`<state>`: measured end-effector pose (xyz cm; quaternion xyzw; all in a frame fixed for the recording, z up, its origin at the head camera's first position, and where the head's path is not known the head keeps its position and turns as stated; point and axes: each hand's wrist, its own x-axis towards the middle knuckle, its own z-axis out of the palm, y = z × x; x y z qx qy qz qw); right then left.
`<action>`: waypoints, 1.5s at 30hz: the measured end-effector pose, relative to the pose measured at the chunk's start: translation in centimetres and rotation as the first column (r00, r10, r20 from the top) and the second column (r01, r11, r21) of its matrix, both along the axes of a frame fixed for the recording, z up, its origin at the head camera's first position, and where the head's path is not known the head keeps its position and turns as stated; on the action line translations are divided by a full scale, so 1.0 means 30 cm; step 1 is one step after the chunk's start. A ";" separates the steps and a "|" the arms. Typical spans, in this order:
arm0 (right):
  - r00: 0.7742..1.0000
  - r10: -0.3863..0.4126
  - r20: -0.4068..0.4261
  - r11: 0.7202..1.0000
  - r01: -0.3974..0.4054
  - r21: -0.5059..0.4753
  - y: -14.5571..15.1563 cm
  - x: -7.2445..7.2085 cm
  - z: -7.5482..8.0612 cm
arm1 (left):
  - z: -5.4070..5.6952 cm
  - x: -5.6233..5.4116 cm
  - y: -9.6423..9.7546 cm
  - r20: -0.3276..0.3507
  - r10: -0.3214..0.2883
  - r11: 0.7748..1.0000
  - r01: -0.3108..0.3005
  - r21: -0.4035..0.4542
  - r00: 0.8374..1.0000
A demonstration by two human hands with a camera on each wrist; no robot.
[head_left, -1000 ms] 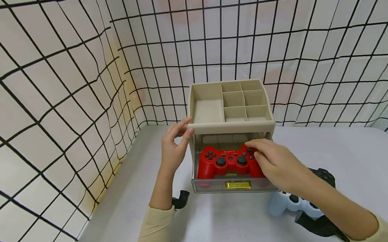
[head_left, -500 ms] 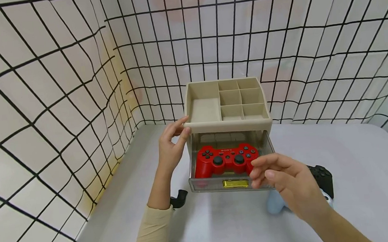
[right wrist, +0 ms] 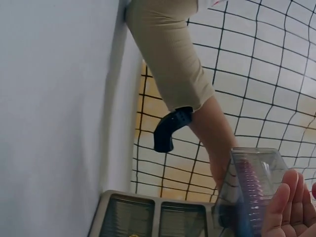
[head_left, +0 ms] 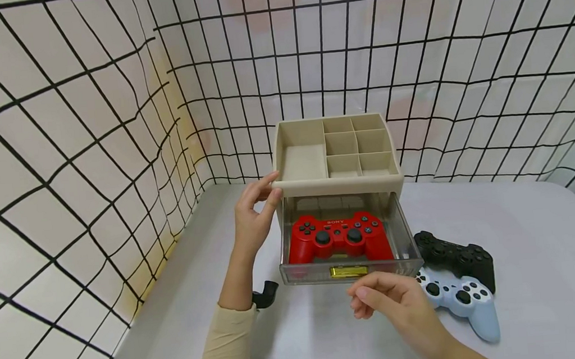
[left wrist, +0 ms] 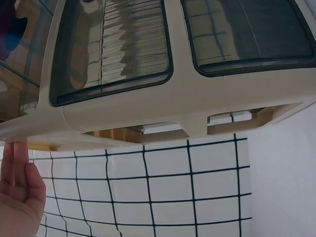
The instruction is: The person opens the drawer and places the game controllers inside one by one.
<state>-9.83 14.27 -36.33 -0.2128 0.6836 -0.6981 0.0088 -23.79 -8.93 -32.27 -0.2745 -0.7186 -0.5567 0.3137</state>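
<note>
A beige desktop organizer (head_left: 338, 185) stands on the table with its upper drawer (head_left: 399, 244) pulled out. In that clear drawer lies a red game controller (head_left: 340, 237), sticks facing up. My left hand (head_left: 252, 219) holds the organizer's left front corner, thumb at the front and fingers along the rim; the left wrist view shows the fingertips (left wrist: 19, 153) against its edge. Just below the yellow drawer handle (head_left: 348, 271), my right hand (head_left: 394, 306) has loosely bent fingers and carries nothing. In the right wrist view the clear drawer (right wrist: 256, 168) overlaps the right hand (right wrist: 291, 212).
A black controller (head_left: 456, 256) and a light blue controller (head_left: 472, 303) lie on the table right of the organizer, the blue one nearer me. Divided compartments (head_left: 358, 146) form the organizer's top. Black-grid netting (head_left: 328, 46) surrounds the table (head_left: 524, 228) at the back and sides.
My right hand has left the red controller, backing out of the drawer and down to its front. The red controller stays inside. My left hand keeps its hold on the organizer.
</note>
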 end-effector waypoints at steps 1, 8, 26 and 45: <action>1.000 -0.006 0.022 1.000 0.006 0.009 -0.002 -0.001 -0.002 | -0.001 -0.002 -0.001 0.004 -0.001 1.000 0.001 0.002 1.000; 0.967 -0.119 0.225 0.993 0.114 0.039 -0.030 -0.014 -0.012 | -0.065 -0.071 -0.019 -0.008 -0.014 1.000 0.014 0.009 1.000; 0.890 -0.112 0.443 0.932 0.249 -0.263 -0.105 -0.017 0.011 | -0.096 -0.102 -0.031 -0.013 -0.015 1.000 0.015 0.002 1.000; 0.900 -0.139 0.414 0.899 0.290 -0.329 -0.126 -0.051 0.058 | 0.006 0.003 0.000 0.012 0.007 1.000 -0.007 -0.003 1.000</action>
